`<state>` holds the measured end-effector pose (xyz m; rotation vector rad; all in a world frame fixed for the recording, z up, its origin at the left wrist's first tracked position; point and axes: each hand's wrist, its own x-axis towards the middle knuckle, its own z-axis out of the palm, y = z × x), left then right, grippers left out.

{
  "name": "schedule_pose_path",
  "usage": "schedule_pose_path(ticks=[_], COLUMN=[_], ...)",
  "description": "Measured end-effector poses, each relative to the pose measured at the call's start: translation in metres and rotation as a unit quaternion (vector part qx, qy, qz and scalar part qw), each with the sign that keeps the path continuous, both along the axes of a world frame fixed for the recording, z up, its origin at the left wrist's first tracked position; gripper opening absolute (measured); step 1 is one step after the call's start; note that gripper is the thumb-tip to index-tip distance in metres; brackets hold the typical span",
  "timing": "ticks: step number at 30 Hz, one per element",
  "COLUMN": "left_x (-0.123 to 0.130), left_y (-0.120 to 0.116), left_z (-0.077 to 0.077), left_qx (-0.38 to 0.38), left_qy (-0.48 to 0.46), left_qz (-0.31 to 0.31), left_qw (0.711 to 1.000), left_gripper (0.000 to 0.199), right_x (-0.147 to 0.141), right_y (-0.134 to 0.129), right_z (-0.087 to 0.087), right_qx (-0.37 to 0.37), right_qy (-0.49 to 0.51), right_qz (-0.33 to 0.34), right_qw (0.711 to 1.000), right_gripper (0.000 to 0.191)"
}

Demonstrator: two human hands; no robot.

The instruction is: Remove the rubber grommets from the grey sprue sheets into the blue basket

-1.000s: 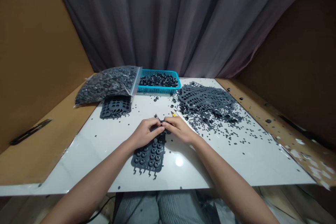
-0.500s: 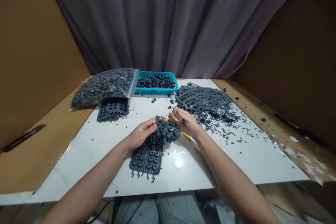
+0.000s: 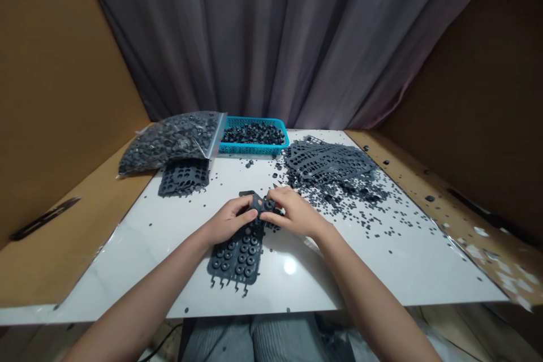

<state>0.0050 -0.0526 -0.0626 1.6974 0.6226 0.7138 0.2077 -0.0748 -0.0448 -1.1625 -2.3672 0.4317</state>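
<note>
Both of my hands meet over the middle of the white table. My left hand (image 3: pixel 231 219) is closed, thumb and fingers pinching the left edge of a dark grey rubber sheet (image 3: pixel 258 202) with round holes and ring-shaped pieces. The sheet looks bent between the hands. On its right side, my right hand (image 3: pixel 294 212) also pinches it, covering much of that part. Below the hands lies a second dark rubber sheet (image 3: pixel 235 260) with rows of raised rings and small hooked tabs along its near edge. Dark pointed tips (image 3: pixel 278 185) of some tool show just beyond my right hand.
A zip bag (image 3: pixel 169 144) full of dark pieces leans over a stack of sheets (image 3: pixel 184 177) at left. Behind is a blue basket (image 3: pixel 254 150) of small black parts. Punched-out sheets (image 3: pixel 331 159) pile up at right, amid scattered bits. Cardboard walls (image 3: pixel 63 96) flank the table.
My right hand has come down and left from above the sheet's right side and now grips it. The sheet is more bent, and the yellow object under the right hand is now hidden.
</note>
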Motion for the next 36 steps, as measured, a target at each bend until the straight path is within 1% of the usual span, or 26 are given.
schedule_pose_path(ticks=[2, 5, 7, 8, 9, 10, 12, 14, 16, 19, 22, 26, 30, 33, 36], left_x=[0.0, 0.0, 0.002, 0.004, 0.006, 0.008, 0.011, 0.012, 0.012, 0.01, 0.01, 0.01, 0.013, 0.015, 0.015], left_y=[0.0, 0.001, 0.001, 0.0, 0.0, -0.001, -0.003, -0.004, -0.005, -0.005, -0.006, -0.008, -0.009, -0.011, -0.011], left_z=[0.0, -0.002, -0.004, -0.005, -0.006, -0.008, -0.01, -0.011, -0.011, -0.01, -0.007, -0.005, -0.007, -0.009, -0.008], left_qx=[0.01, 0.032, 0.013, -0.019, -0.064, -0.114, -0.2, -0.246, -0.269, -0.307, -0.337, -0.364, -0.382, -0.383, -0.389], left_qy=[0.02, 0.044, 0.025, 0.003, -0.028, -0.062, -0.12, -0.157, -0.174, -0.193, -0.215, -0.236, -0.255, -0.265, -0.261], left_qz=[-0.007, 0.03, 0.051, 0.05, 0.046, 0.041, 0.038, 0.05, 0.065, 0.068, 0.057, 0.048, 0.082, 0.098, 0.11], left_qw=[1.0, 0.998, 0.998, 0.999, 0.996, 0.991, 0.972, 0.955, 0.945, 0.929, 0.915, 0.9, 0.885, 0.88, 0.876], left_gripper=[0.024, 0.024, 0.026, 0.026, 0.026, 0.026, 0.025, 0.024, 0.023, 0.025, 0.026, 0.027, 0.023, 0.021, 0.023], right_x=[-0.001, -0.004, -0.007, -0.009, -0.011, -0.014, -0.02, -0.025, -0.029, -0.032, -0.032, -0.03, -0.028, -0.028, -0.028], right_y=[0.0, 0.0, -0.001, -0.001, -0.001, 0.0, 0.002, 0.003, 0.003, 0.002, 0.001, 0.003, 0.005, 0.006, 0.006], right_z=[-0.002, -0.003, -0.004, -0.006, -0.007, -0.01, -0.017, -0.024, -0.029, -0.034, -0.037, -0.041, -0.044, -0.047, -0.045], right_qx=[-0.008, -0.038, -0.087, -0.126, -0.171, -0.22, -0.305, -0.364, -0.406, -0.446, -0.465, -0.48, -0.496, -0.5, -0.495], right_qy=[0.005, 0.048, 0.117, 0.164, 0.219, 0.279, 0.399, 0.493, 0.551, 0.602, 0.635, 0.665, 0.677, 0.679, 0.673], right_qz=[0.02, 0.043, 0.056, 0.06, 0.061, 0.057, 0.043, 0.027, 0.015, -0.001, -0.009, 0.013, 0.03, 0.018, 0.017], right_qw=[1.0, 0.997, 0.988, 0.977, 0.959, 0.933, 0.863, 0.79, 0.729, 0.662, 0.616, 0.572, 0.542, 0.537, 0.55], right_gripper=[0.029, 0.033, 0.036, 0.037, 0.038, 0.04, 0.043, 0.044, 0.043, 0.036, 0.03, 0.023, 0.019, 0.017, 0.01])
